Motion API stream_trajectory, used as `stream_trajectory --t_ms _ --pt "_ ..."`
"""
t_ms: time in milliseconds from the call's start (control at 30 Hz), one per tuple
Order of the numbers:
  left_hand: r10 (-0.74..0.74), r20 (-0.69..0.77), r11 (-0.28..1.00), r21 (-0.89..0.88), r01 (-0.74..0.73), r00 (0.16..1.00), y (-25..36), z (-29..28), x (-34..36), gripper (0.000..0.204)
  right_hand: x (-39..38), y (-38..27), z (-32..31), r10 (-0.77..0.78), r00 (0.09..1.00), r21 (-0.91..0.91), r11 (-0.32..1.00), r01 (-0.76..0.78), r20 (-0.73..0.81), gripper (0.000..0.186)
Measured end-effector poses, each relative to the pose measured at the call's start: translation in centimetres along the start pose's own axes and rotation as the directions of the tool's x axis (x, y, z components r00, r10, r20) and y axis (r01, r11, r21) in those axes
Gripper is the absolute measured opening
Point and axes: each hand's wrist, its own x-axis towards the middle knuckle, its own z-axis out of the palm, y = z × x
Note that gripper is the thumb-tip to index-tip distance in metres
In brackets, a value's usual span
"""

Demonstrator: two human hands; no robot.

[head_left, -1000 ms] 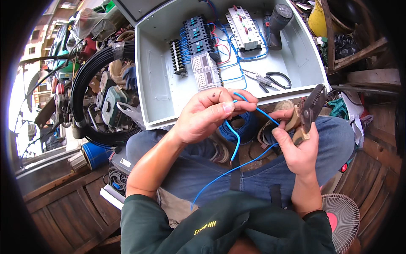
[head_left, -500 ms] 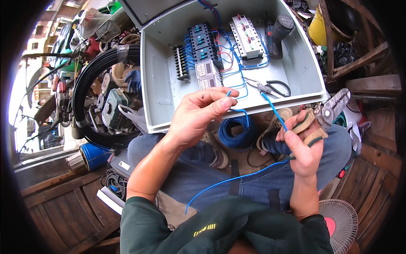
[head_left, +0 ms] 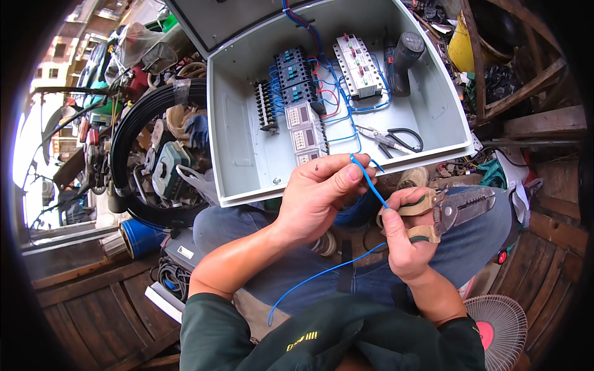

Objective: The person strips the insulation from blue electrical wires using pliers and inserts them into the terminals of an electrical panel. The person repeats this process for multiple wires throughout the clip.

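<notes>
My left hand (head_left: 318, 195) is closed in a pinch on blue wire just over the front edge of the grey electrical box (head_left: 247, 196). From that pinch the blue wire (head_left: 373, 187) slants down to my right hand (head_left: 406, 244), and its loose tail droops across my lap. My right hand grips this wire between thumb and forefinger while its fingers also hold wire strippers (head_left: 461, 211), jaws pointing right. Thin blue wiring (head_left: 354, 127) inside the box reaches down toward my left fingertips. Behind my hands, a blue wire coil (head_left: 354, 215) is partly hidden.
Inside the box are black contactors (head_left: 292, 74), a terminal strip (head_left: 264, 105), a white breaker row (head_left: 359, 68), a cordless tool (head_left: 403, 62) and pliers (head_left: 396, 143). A black hose coil (head_left: 117, 161) stands at left. A fan (head_left: 498, 328) is at lower right.
My hands have come together over the box's front edge, the right one moving left with the strippers and wire. The strippers have turned more level. The wire now spans between both hands.
</notes>
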Motion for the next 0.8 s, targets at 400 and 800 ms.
stream_trajectory --t_ms 400,800 --pt "0.037 0.124 0.998 -0.051 -0.031 0.992 -0.1 -0.1 0.0 0.029 0.0 -0.4 0.4 0.026 1.000 -0.029 0.999 -0.026 -0.001 0.029" --pt "-0.031 0.193 0.992 -0.115 0.054 0.981 1.7 -0.8 -0.2 0.024 0.2 -0.4 -0.2 -0.112 0.992 -0.202 0.972 0.120 0.052 0.039"
